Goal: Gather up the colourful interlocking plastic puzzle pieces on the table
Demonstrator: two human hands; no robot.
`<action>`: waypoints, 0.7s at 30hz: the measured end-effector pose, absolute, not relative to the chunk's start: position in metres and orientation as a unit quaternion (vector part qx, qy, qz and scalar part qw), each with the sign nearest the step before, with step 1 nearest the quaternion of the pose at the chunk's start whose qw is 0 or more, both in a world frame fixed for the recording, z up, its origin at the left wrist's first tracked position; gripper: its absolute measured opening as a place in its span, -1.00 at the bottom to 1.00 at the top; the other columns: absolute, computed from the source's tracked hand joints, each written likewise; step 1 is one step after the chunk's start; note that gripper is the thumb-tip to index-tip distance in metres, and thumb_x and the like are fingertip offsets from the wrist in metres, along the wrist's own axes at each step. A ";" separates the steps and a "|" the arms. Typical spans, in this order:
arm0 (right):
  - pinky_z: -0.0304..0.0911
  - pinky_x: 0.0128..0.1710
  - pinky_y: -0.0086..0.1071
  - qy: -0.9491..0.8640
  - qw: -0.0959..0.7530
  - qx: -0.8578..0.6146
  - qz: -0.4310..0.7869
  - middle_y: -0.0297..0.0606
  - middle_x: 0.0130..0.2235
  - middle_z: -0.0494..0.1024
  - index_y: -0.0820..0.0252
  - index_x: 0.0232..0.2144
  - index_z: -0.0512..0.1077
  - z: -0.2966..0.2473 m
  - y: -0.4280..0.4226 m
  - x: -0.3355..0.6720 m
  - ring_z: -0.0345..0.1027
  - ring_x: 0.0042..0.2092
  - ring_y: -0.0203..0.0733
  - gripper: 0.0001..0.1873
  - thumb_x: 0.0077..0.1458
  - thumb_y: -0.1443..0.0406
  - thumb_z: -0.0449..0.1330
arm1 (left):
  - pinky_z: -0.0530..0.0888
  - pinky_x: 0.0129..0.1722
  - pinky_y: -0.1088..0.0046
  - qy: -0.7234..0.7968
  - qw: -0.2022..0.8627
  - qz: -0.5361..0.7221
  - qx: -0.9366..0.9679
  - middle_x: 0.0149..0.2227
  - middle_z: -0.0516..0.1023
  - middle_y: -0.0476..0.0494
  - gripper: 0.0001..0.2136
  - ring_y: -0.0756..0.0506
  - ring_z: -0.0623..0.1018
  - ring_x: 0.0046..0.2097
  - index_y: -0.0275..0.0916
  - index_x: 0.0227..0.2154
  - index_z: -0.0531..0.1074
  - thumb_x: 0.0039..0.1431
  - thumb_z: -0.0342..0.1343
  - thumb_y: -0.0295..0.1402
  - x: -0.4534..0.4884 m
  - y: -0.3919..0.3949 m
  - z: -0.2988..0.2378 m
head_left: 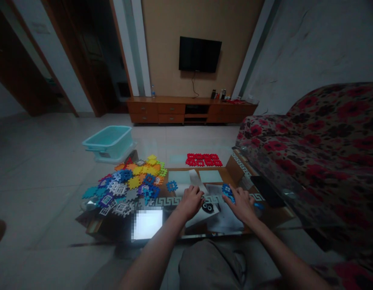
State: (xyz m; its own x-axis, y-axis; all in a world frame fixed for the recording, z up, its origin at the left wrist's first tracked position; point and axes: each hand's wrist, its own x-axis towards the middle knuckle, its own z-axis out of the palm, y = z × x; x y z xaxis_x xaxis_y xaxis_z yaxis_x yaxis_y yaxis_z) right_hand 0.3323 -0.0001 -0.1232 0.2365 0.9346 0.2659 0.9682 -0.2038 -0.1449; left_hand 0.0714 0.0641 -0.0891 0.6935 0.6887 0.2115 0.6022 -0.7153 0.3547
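My left hand (190, 200) rests on the glass table (274, 219) with its fingers curled shut; what is under them is hidden. My right hand (239, 202) lies just to the right, fingers bent over a blue puzzle tile (227, 189) at its fingertips. A lone blue tile (171, 185) lies just left of my left hand. A heap of coloured interlocking tiles (128, 183) covers the table's left part. A flat block of joined red tiles (203, 160) sits at the far edge.
A glowing screen (147, 224) lies near the front edge. A dark phone (266, 190) lies to the right. A teal plastic tub (109, 141) stands on the floor beyond. A flowered sofa (319, 145) fills the right. My knee (210, 262) is below.
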 end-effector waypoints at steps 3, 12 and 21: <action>0.13 0.01 0.09 -0.612 0.159 -0.774 -0.041 -0.03 -0.02 0.40 0.13 0.14 0.33 -0.123 0.004 0.335 0.27 0.02 0.16 -0.42 0.20 -0.05 0.08 | 0.39 -0.03 0.17 0.364 0.111 0.174 0.908 -0.04 0.39 -0.23 -0.86 -0.23 0.35 0.03 -0.18 -0.17 0.42 0.34 -0.02 -0.32 0.072 0.062 -0.090; 0.21 -0.03 -0.07 -0.627 0.261 -0.734 0.001 -0.11 -0.03 0.42 0.12 -0.15 0.38 -0.120 0.021 0.330 0.33 0.05 0.10 -0.62 0.06 0.04 0.13 | 0.36 -0.01 0.15 0.468 0.073 0.220 0.853 -0.14 0.39 -0.27 -0.76 -0.24 0.36 -0.06 -0.22 -0.21 0.35 0.40 -0.20 -0.28 0.034 0.090 -0.062; 0.26 -0.06 -0.11 -0.608 0.217 -0.763 -0.006 -0.07 -0.07 0.40 0.20 -0.01 0.39 -0.123 0.030 0.327 0.40 -0.01 0.09 -0.49 0.04 0.05 0.12 | 0.23 0.15 0.08 0.717 -0.028 0.302 0.627 -0.02 0.30 -0.43 -0.66 -0.37 0.28 0.11 -0.43 -0.05 0.26 0.13 0.05 -0.37 -0.110 0.153 -0.039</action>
State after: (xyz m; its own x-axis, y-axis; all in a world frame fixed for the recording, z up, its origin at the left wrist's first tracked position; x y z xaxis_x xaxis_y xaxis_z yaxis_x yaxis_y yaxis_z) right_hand 0.3272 0.0302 -0.1235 0.2603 0.9260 0.2734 0.9311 -0.1657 -0.3251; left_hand -0.1102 0.1527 -0.0387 -0.2109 0.8833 0.4187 0.9171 0.0307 0.3974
